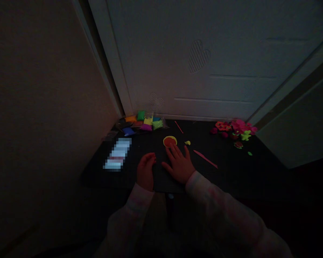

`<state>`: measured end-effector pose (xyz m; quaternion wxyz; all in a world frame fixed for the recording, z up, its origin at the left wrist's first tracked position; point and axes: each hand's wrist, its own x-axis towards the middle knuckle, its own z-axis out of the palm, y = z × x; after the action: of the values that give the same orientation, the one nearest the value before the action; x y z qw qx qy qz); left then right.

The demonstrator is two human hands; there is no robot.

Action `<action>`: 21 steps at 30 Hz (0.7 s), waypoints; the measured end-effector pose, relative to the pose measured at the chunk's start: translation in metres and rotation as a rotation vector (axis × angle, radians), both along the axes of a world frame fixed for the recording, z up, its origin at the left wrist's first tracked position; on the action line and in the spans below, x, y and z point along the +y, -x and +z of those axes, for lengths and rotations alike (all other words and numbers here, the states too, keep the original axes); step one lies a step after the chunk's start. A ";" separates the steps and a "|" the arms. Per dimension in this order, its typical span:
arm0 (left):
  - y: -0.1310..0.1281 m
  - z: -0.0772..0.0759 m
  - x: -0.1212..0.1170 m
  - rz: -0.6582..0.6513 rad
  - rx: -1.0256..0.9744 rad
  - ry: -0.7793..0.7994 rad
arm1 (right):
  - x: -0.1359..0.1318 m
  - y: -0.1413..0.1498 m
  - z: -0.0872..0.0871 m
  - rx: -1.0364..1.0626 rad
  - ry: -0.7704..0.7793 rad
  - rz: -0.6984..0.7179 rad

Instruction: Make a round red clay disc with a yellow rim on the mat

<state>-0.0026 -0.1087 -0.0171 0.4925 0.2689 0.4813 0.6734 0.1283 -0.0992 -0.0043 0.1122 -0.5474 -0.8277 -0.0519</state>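
The scene is very dark. My right hand lies flat on a black table, fingers stretched out, fingertips touching a round clay disc that is red with a yellow rim. My left hand rests beside it on the table with its fingers curled in; nothing shows in it. A small yellow clay bit lies just right of the disc. A long pink modelling tool lies right of my right hand.
Several small bags of coloured clay sit at the back left. A thin red stick lies behind the disc. Pink, orange and green clay shapes cluster at the back right. A blurred pale packet lies left. A white door stands behind.
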 end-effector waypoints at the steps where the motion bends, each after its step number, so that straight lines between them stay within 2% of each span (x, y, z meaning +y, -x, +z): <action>1: 0.000 -0.001 0.000 -0.001 0.001 0.000 | 0.003 -0.008 0.000 0.001 0.003 -0.030; 4: 0.001 -0.002 0.001 -0.008 0.002 0.003 | 0.012 -0.028 -0.001 0.002 0.009 -0.115; 6: 0.000 -0.003 0.001 -0.015 0.000 0.002 | 0.013 -0.031 -0.001 -0.003 0.019 -0.125; 14: -0.001 0.000 0.001 -0.001 0.002 0.000 | -0.009 0.009 0.000 -0.018 0.044 0.064; 21: -0.002 0.000 0.001 0.001 0.008 0.003 | 0.010 -0.023 0.000 -0.032 0.015 -0.049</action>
<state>-0.0011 -0.1078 -0.0175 0.4908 0.2708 0.4844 0.6717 0.1509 -0.0888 -0.0040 0.0933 -0.5676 -0.8160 -0.0571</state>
